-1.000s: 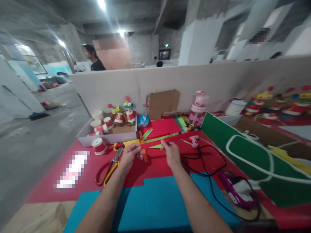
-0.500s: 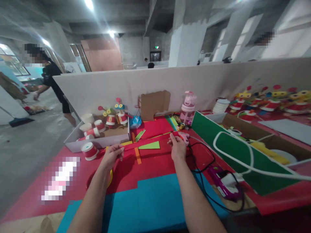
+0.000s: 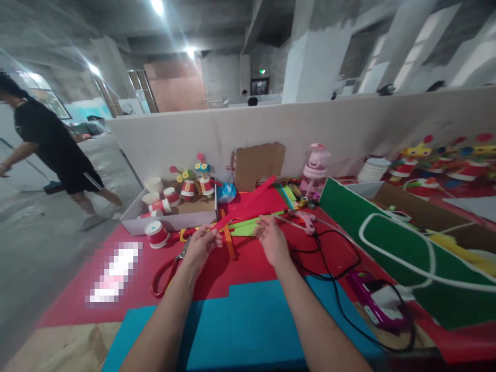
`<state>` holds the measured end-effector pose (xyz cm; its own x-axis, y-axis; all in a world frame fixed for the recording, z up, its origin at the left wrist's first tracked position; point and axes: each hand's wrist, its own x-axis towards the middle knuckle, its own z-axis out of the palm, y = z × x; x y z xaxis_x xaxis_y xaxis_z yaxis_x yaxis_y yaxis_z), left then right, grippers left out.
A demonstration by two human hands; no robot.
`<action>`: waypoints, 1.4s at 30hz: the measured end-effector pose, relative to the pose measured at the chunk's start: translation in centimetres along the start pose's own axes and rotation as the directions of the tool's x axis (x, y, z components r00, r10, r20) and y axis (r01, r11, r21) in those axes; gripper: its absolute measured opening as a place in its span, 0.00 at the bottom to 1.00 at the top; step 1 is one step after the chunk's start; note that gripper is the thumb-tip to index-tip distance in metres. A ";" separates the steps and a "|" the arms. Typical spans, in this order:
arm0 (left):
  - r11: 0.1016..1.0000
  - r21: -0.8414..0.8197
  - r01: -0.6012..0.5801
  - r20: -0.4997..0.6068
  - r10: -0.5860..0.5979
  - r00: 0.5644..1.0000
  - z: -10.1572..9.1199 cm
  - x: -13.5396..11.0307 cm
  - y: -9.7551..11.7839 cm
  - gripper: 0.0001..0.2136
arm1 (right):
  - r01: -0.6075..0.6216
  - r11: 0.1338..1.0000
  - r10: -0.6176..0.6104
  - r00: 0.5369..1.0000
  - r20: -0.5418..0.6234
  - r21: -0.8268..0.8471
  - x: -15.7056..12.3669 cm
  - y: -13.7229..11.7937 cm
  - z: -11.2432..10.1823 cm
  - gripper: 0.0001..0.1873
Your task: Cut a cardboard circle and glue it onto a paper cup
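My left hand [image 3: 202, 247] pinches one end of a red paper strip [image 3: 248, 204], which slants up and away to the right with its far end free. My right hand [image 3: 272, 240] is beside it with fingers loosely curled and apart, over light green paper pieces [image 3: 243, 228]; nothing shows in its grip. Under the strip lies an orange paper strip [image 3: 230, 240]. Red-handled scissors [image 3: 157, 281] rest beside my left wrist, their blades partly hidden. To the right of my right hand lies a pink glue gun [image 3: 306, 221].
A white box [image 3: 132, 223] holds paper cups and cup figures, with one red-and-white cup [image 3: 156, 235] in front. Blue sheets [image 3: 248, 320] cover the near edge. A black cable [image 3: 333, 289], purple power strip [image 3: 374, 302] and green-sided box [image 3: 372, 248] stand right. A person [image 3: 54, 139] walks at left.
My right hand has let go of the red strip, whose far end now points up and away. The view has turned slightly left. The person at left has moved further left.
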<state>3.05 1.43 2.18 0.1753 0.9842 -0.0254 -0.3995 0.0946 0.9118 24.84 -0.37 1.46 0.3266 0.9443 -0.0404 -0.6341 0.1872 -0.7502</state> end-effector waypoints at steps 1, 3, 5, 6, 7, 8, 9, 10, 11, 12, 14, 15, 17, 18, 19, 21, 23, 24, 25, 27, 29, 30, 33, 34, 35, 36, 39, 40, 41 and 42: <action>1.000 -0.024 0.007 0.029 -0.006 1.000 0.9 -0.3 -0.5 0.19 | -0.069 0.995 0.075 0.993 0.087 -0.068 -0.7 0.8 0.7 0.25; 0.998 -0.047 0.040 0.084 -0.036 0.996 2.5 -1.1 -1.3 0.20 | -0.108 0.981 0.137 0.975 0.174 -0.163 -1.7 2.2 1.8 0.27; 0.996 -0.045 0.081 0.131 -0.075 0.989 3.8 -1.7 -2.0 0.21 | -0.078 0.973 0.116 0.979 0.169 -0.219 -2.3 3.0 2.3 0.26; 0.995 -0.036 0.096 0.149 -0.090 0.985 4.2 -1.9 -2.3 0.21 | -0.045 0.968 0.084 0.985 0.148 -0.247 -2.4 3.1 2.3 0.24; 0.994 -0.023 0.105 0.164 -0.100 0.981 4.6 -2.1 -2.6 0.21 | -0.006 0.960 0.043 0.991 0.126 -0.280 -2.4 3.1 2.2 0.23; 0.994 -0.005 0.108 0.177 -0.105 0.979 4.8 -2.2 -2.9 0.21 | 0.036 0.948 -0.002 0.994 0.107 -0.316 -2.4 3.0 2.1 0.21; 0.994 0.019 0.106 0.191 -0.108 0.976 4.8 -2.3 -3.0 0.21 | 0.075 0.934 -0.044 0.995 0.095 -0.349 -2.2 2.8 1.9 0.21; 0.994 0.043 0.102 0.205 -0.108 0.973 4.9 -2.2 -3.2 0.21 | 0.106 0.920 -0.078 0.993 0.090 -0.377 -2.0 2.6 1.6 0.21; 0.993 0.066 0.097 0.222 -0.110 0.969 4.8 -2.2 -3.3 0.21 | 0.129 0.908 -0.103 0.991 0.086 -0.398 -1.8 2.3 1.4 0.20; 0.992 0.084 0.095 0.241 -0.113 0.964 4.7 -2.2 -3.3 0.20 | 0.142 0.899 -0.119 0.990 0.082 -0.415 -1.5 2.0 1.2 0.20; 0.988 0.114 0.103 0.270 -0.131 0.954 4.4 -2.1 -3.3 0.20 | 0.157 0.886 -0.144 0.988 0.065 -0.436 -1.1 1.5 0.8 0.20; 0.986 0.124 0.111 0.277 -0.142 0.950 4.3 -2.2 -3.2 0.20 | 0.163 0.882 -0.156 0.986 0.054 -0.443 -0.9 1.3 0.7 0.21; 0.979 0.150 0.137 0.293 -0.177 0.940 4.0 -2.2 -3.0 0.19 | 0.166 0.876 -0.171 0.985 0.030 -0.454 -0.7 1.0 0.6 0.21; 0.974 0.167 0.151 0.302 -0.197 0.933 3.9 -2.2 -2.8 0.19 | 0.161 0.875 -0.170 0.985 0.022 -0.456 -0.8 1.0 0.7 0.22; 0.969 0.186 0.161 0.306 -0.212 0.928 3.8 -2.3 -2.8 0.19 | 0.153 0.877 -0.164 0.986 0.016 -0.455 -0.9 1.1 0.8 0.22; 0.964 0.223 0.147 0.288 -0.209 0.934 3.7 -2.3 -2.6 0.18 | 0.137 0.885 -0.148 0.989 0.008 -0.444 -1.2 1.4 1.0 0.22; 0.960 0.259 0.107 0.236 -0.170 0.957 3.8 -2.3 -2.4 0.17 | 0.125 0.894 -0.143 0.990 -0.009 -0.430 -1.4 1.7 1.2 0.21; 0.958 0.273 0.090 0.208 -0.150 0.967 3.8 -2.3 -2.3 0.17 | 0.124 0.898 -0.145 0.989 -0.018 -0.422 -1.5 1.9 1.2 0.21; 0.957 0.281 0.077 0.182 -0.132 0.974 3.8 -2.3 -2.1 0.17 | 0.126 0.901 -0.148 0.989 -0.023 -0.416 -1.5 1.9 1.2 0.21; 0.957 0.286 0.047 0.131 -0.087 0.988 3.8 -2.2 -1.8 0.18 | 0.141 0.902 -0.163 0.986 -0.019 -0.409 -1.5 2.0 1.1 0.21; 0.949 0.312 -0.046 0.081 0.022 0.996 3.8 -2.1 -1.5 0.19 | 0.149 0.892 -0.157 0.987 0.016 -0.428 -1.7 1.9 1.2 0.21; 0.930 0.350 -0.116 0.069 0.098 0.993 3.8 -2.0 -1.5 0.18 | 0.141 0.887 -0.135 0.990 0.044 -0.440 -1.9 2.0 1.4 0.21; 0.819 0.503 -0.277 0.151 0.232 0.961 3.8 -1.8 -1.5 0.14 | 0.108 0.890 -0.055 0.990 0.131 -0.443 -2.7 2.2 1.9 0.21; 0.801 0.531 -0.276 0.197 0.199 0.960 3.8 -1.8 -1.6 0.14 | 0.108 0.893 -0.045 0.988 0.151 -0.436 -2.8 2.3 2.1 0.21; 0.801 0.544 -0.248 0.235 0.138 0.962 3.7 -1.8 -1.6 0.16 | 0.114 0.895 -0.049 0.986 0.160 -0.432 -2.9 2.3 2.1 0.20; 0.811 0.548 -0.207 0.263 0.068 0.962 3.6 -1.8 -1.6 0.17 | 0.126 0.892 -0.062 0.985 0.159 -0.435 -2.9 2.3 2.1 0.20; 0.833 0.541 -0.116 0.317 -0.075 0.945 3.0 -2.0 -1.3 0.19 | 0.152 0.878 -0.111 0.987 0.116 -0.453 -2.1 1.7 1.5 0.19; 0.831 0.546 -0.105 0.332 -0.099 0.938 2.8 -2.0 -1.1 0.19 | 0.158 0.878 -0.131 0.987 0.092 -0.452 -1.8 1.5 1.3 0.19; 0.828 0.553 -0.093 0.345 -0.126 0.930 2.6 -2.0 -0.9 0.18 | 0.162 0.879 -0.147 0.987 0.068 -0.448 -1.5 1.3 1.1 0.19; 0.827 0.557 -0.079 0.355 -0.152 0.922 2.5 -2.0 -0.7 0.18 | 0.161 0.883 -0.155 0.987 0.049 -0.441 -1.2 1.2 0.9 0.19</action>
<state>5.21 -1.00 2.57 0.5421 0.8402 -0.0160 0.1572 -0.0827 0.9841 23.04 -1.05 1.17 0.3862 0.9159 0.1094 -0.1977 0.1980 -0.9601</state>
